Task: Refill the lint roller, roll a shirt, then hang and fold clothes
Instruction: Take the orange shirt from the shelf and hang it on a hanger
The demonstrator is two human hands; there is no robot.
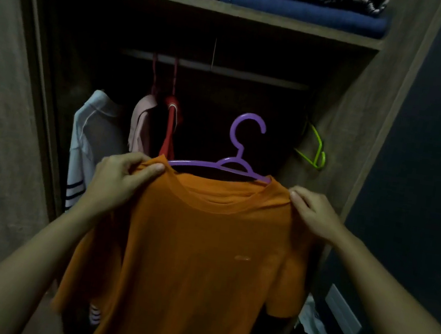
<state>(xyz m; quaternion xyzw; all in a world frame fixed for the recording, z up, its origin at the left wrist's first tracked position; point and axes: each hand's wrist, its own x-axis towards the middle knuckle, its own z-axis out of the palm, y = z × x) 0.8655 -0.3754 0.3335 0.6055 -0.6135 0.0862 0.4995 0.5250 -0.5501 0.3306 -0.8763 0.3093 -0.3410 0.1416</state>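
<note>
Both hands up in front of the open wardrobe. Left hand point(124, 178) has thumb + fingers pinched on the left shoulder of the orange short-sleeved cotton T-shirt point(202, 249). Right hand point(312, 211) has fingers curled over the right shoulder seam, gripping the cloth. Shirt sits on the purple plastic hanger point(239, 152): the bar shows across the neck opening and its ends are tucked under the shoulders. The hook is free, well below the dim wooden wardrobe rail point(227, 70), so nothing is hung yet. Risks, as I judge them: neither hand is on the hanger itself, only on fabric, so lifting by the shoulders could tip the hook or let the hanger drop through the wide neck. Letting go of one side to grab the hook could slide that shoulder off. Light is poor and the rail hard to see, so the hook may miss. White striped shirt point(90, 134), pink garment point(142, 122) and red garment point(170, 123) crowd the left end, so the sleeve could snag there. Lime-green plastic hanger point(315, 151) by the right wall may tangle w/ the hook.
</note>
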